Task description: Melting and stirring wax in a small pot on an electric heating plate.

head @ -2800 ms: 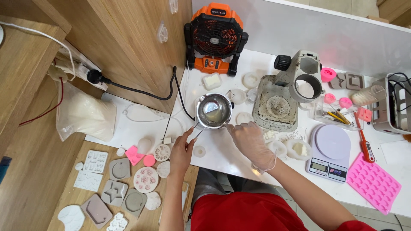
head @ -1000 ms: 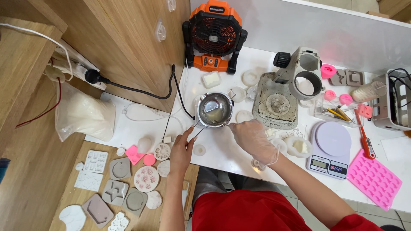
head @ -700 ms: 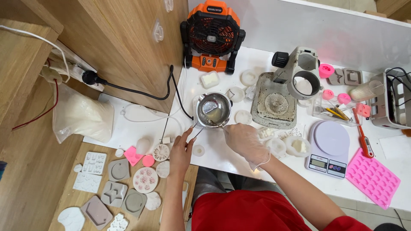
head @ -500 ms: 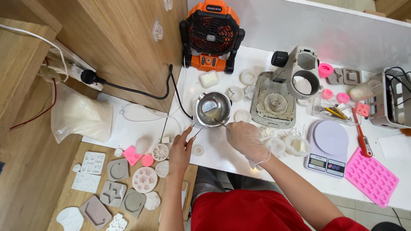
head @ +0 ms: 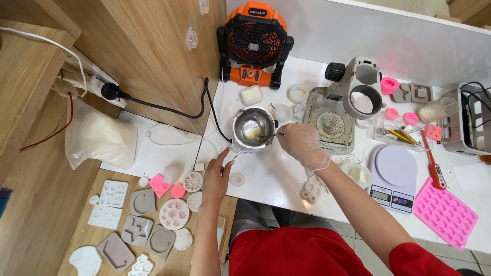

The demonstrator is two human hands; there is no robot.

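Note:
A small steel melting pot (head: 254, 127) stands on the white table with pale wax in its bottom. My left hand (head: 217, 174), bare, pinches the tip of the pot's thin handle at its lower left. My right hand (head: 300, 144), in a thin clear glove, is closed on a thin stirring stick (head: 270, 135) whose end reaches into the pot from the right. The stick's tip is hard to make out against the metal.
An orange fan (head: 254, 43) stands behind the pot, a stereo microscope stand (head: 343, 105) to its right. A digital scale (head: 393, 176), pink silicone mould (head: 445, 213) and red thermometer (head: 432, 162) lie right. Several grey and white moulds (head: 138, 220) cover the lower wooden board (head: 206, 255); a bag of wax (head: 97, 137) lies left.
My right hand has shifted slightly around the pot's right rim, as if stirring. My left hand stays on the handle. The view has drifted a little.

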